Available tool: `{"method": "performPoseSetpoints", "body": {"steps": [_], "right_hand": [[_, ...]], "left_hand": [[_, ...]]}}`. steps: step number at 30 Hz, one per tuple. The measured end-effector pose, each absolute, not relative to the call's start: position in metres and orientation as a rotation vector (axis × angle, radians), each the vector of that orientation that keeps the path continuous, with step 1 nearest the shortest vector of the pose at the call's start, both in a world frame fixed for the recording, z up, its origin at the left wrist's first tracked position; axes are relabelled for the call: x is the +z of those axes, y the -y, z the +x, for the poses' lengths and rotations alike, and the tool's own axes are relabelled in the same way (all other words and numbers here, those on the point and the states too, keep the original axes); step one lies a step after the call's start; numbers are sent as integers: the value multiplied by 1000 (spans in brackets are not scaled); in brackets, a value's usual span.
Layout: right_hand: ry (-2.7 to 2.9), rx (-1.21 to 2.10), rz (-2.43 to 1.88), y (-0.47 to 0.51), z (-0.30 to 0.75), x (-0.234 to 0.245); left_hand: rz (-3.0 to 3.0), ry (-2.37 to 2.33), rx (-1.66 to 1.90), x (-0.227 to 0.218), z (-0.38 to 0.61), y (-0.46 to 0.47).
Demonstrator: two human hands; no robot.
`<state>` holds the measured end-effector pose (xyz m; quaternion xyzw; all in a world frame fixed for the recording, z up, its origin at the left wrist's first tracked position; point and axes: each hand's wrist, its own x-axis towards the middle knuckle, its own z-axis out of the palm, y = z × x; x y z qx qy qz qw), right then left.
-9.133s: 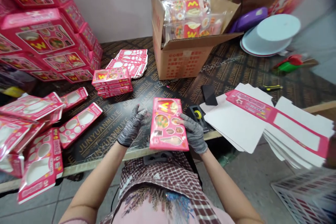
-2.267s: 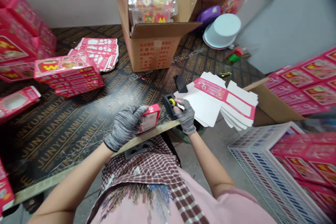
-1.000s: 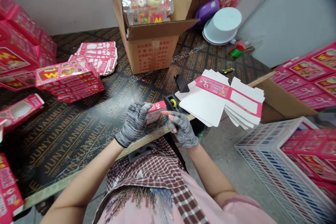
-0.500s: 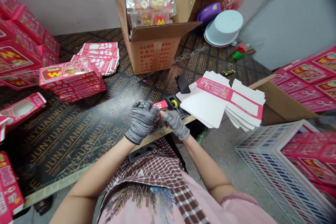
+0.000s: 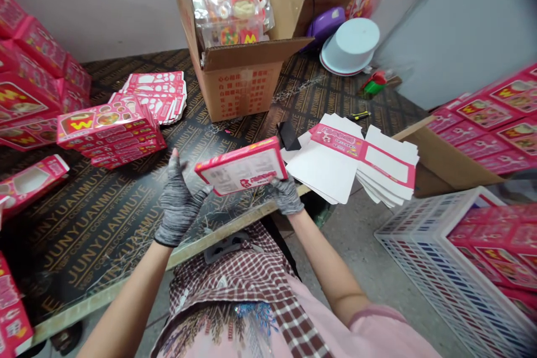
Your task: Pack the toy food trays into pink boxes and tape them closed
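Observation:
A flat pink and white box (image 5: 245,170) with a pale panel is tilted above the front of the table. My right hand (image 5: 286,194), in a grey half-finger glove, grips its lower right corner. My left hand (image 5: 180,204), gloved the same way, is open beside the left end, its bare tips pointing up and toward the box. Whether a left fingertip touches the box's lower left corner, I cannot tell. Just right of the box lie flat unfolded cartons (image 5: 331,165) in a fanned pile, with a black block (image 5: 288,135) behind.
Pink boxes (image 5: 111,123) are stacked at left, near flat printed cards (image 5: 153,95). An open cardboard box (image 5: 239,89) holds packets. Upturned pale-blue basin (image 5: 356,39) and a yellow cutter (image 5: 359,115) lie at the back right. A white crate (image 5: 413,240) stands off the table's right side.
My hands were close together at the table edge, beside a tape dispenser. Now they are apart, the left moved leftward and opened, and the box is lifted with its broad face showing.

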<state>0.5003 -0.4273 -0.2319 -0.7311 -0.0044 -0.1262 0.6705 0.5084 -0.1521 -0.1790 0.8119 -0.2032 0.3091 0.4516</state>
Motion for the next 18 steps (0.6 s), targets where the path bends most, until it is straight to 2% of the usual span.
{"method": "performPoseSetpoints", "body": {"steps": [3,7,9,14,18], "right_hand": [[91,-402,-1910,437,511,-209],[346,-299,-2050,431,501,-200],[371,-298,-2054,441,492,-201],[-72,-652,-2203,509,480,-225],[-280,-457,-2362,536,486,-252]], "left_hand": [[2201,599,1050,-175,502,165],[2413,1066,908,-173,501,198],[2470,1145,845,-176,508,208],[2450,1000,868,-181,524,210],[2464,1048,799,-183,522,218]]}}
